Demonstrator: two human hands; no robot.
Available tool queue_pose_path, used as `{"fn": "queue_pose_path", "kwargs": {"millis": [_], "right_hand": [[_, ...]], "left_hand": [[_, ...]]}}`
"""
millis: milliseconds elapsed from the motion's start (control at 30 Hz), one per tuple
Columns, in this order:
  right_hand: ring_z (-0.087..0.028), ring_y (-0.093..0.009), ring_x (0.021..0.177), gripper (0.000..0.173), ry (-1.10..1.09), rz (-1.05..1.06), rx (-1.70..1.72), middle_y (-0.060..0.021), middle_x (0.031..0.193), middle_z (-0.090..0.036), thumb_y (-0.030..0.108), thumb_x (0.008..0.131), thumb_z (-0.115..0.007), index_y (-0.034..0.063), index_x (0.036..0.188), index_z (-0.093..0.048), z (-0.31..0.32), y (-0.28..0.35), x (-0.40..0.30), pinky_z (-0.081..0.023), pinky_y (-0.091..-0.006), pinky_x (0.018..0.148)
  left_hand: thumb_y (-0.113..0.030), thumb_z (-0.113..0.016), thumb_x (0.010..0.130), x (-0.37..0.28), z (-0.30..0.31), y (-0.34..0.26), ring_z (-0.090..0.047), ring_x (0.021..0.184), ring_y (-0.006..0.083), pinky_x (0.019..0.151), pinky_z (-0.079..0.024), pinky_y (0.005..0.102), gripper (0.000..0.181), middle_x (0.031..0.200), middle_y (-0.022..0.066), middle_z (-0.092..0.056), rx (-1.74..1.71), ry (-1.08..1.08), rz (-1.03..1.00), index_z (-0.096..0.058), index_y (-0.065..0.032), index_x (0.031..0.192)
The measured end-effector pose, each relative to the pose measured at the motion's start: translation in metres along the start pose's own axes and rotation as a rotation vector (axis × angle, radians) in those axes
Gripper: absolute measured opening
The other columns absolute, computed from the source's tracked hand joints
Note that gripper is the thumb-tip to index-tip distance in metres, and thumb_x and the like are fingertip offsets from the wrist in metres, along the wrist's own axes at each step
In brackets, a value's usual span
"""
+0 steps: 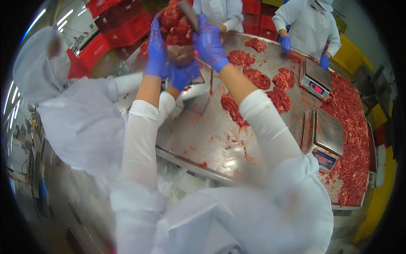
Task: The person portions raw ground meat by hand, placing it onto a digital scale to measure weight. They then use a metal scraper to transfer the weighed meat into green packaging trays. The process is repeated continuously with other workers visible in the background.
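Note:
My left hand (157, 47), in a blue glove, is upright with its palm against the left side of a large mass of raw red meat (177, 25). On the meat's other side is my right hand (211, 44), also blue-gloved. A grey flat bar-like thing (189, 15) meets its fingers; whether they grip the bar or the meat is unclear. Just below, a co-worker's gloved hand (185, 75) is under a rounded brownish thing (180, 55), partly blurred. Several portions of raw meat (256, 78) lie on the steel table (203, 149) right of my hands.
A co-worker (79, 120) stands close at the left, one arm reaching under mine. More co-workers (307, 28) stand across the table. Two digital scales (317, 77) and a long heap of ground meat (355, 143) occupy the right side. Red crates (127, 27) are stacked behind.

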State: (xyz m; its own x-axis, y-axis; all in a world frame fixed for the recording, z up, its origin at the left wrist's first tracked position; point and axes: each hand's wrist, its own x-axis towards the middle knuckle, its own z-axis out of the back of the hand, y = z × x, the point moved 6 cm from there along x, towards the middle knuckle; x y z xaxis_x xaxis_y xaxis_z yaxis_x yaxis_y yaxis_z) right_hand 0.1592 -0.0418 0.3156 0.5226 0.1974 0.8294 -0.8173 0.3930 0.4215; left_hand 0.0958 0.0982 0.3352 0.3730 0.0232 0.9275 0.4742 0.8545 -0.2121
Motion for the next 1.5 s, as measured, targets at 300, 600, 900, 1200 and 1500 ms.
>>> {"fn": "queue_pose_path", "kwargs": {"millis": [300,600,900,1200,1500], "right_hand": [[-0.061,-0.039,0.077,0.043,-0.216,-0.098,0.003,-0.0232,0.076,-0.060,0.011,0.073,-0.060,0.0025,0.113,-0.044,-0.033,-0.055,0.002,-0.048,-0.0456,0.066],[-0.060,-0.038,0.079,0.028,0.580,-0.267,-0.561,-0.0209,0.086,-0.062,0.021,0.082,-0.052,0.0112,0.108,-0.052,0.033,-0.225,-0.157,-0.047,-0.0478,0.068],[-0.061,-0.034,0.084,0.037,1.071,0.032,-0.339,-0.0165,0.087,-0.063,0.010,0.074,-0.054,0.0166,0.110,-0.055,0.024,-0.198,-0.190,-0.047,-0.0449,0.070],[-0.062,-0.034,0.080,0.038,0.852,0.040,-0.390,-0.0176,0.085,-0.063,0.017,0.078,-0.056,0.0170,0.116,-0.054,0.029,-0.213,-0.217,-0.048,-0.0438,0.071],[-0.059,-0.041,0.088,0.052,0.677,-0.778,-0.298,-0.0274,0.093,-0.060,0.014,0.072,-0.061,-0.0003,0.118,-0.042,0.149,-0.268,-0.296,-0.047,-0.0442,0.074]], "left_hand": [[-0.030,-0.046,0.092,-0.075,-0.046,0.109,-0.051,0.104,0.0211,0.091,-0.040,0.0331,0.040,0.115,0.0108,-0.055,-0.124,0.227,0.353,-0.049,-0.0010,0.119],[-0.015,-0.060,0.083,-0.244,-0.083,-0.085,-0.049,0.109,0.0260,0.093,-0.038,0.0373,0.031,0.113,0.0111,-0.052,-0.454,0.651,0.409,-0.053,-0.0070,0.112],[-0.018,-0.057,0.085,-0.326,-0.035,-0.072,-0.053,0.102,0.0236,0.088,-0.042,0.0342,0.028,0.109,0.0107,-0.052,-0.415,0.636,0.845,-0.055,-0.0065,0.111],[-0.017,-0.048,0.092,-0.342,-0.078,-0.061,-0.051,0.102,0.0174,0.091,-0.038,0.0283,0.027,0.108,0.0100,-0.055,-0.315,0.377,0.916,-0.054,-0.0014,0.113],[-0.027,-0.042,0.094,-0.380,-0.150,-0.012,-0.051,0.109,0.0197,0.096,-0.036,0.0312,0.038,0.117,0.0108,-0.056,-0.704,0.087,1.158,-0.053,0.0009,0.118]]}}
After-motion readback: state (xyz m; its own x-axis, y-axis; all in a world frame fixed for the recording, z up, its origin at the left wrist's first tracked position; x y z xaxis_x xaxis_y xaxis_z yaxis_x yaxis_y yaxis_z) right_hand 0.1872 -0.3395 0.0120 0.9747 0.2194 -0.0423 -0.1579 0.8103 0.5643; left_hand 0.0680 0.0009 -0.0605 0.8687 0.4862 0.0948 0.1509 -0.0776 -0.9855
